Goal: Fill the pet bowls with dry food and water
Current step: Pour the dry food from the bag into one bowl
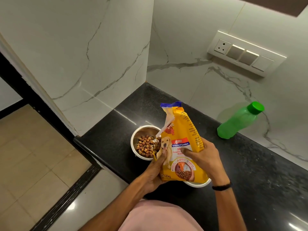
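Observation:
A yellow bag of dry dog food [181, 130] stands nearly upright above the black counter, its torn top open. My left hand [155, 174] grips its lower left side and my right hand [201, 157] grips its right side, thumb across the front. Behind the bag, a steel bowl [135, 140] holds brown kibble [145, 146]. A second steel bowl [198, 184] shows only a sliver of rim under the bag; its contents are hidden. A green bottle [240, 120] with a green cap stands at the back right by the wall.
The black granite counter [250, 172] ends at a front-left edge beside the kibble bowl, with tiled floor [33, 155] below. Marble walls close the corner behind. A switch panel [245, 53] is mounted on the right wall.

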